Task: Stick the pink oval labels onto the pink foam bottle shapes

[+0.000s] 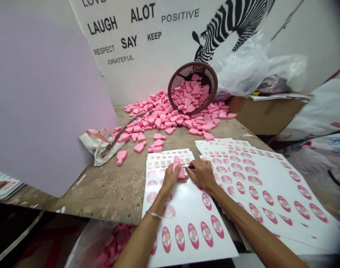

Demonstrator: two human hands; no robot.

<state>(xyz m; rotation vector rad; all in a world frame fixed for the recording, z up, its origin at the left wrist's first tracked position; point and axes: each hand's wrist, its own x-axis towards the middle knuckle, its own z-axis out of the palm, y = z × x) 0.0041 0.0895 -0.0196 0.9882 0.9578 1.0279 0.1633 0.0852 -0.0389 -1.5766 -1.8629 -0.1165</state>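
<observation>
- Your left hand point(169, 178) is mostly closed, fingers curled over a pink foam piece point(181, 173) and pinning it to the top of a white sheet point(186, 203), right over the rows of small printed labels.
- Your right hand point(203, 175) is pinched tight on a thin dark tool point(191, 167), with the tip right by the foam's edge (most of the tool is hidden by your fingers, so I can't tell if it's a pen or a blade).
- Tip: keep the left palm low and the pressure even so the foam can't creep, and keep that tip snug against the edge.
- Your wrists are clear of the sheet's lower rows of pink oval labels point(193, 236), which helps, so try not to drag across them.
- More printed sheets point(270, 186) are fanned out just to your right.
- Past the sheets, a mound of loose foam pieces point(159, 115) spills from a brown basket point(192, 87) tipped on its side on the worktable point(103, 193).
- A canvas bag point(96, 147) lies by the pile, and a clear bag of pink pieces point(114, 242) sits below the table edge.
</observation>
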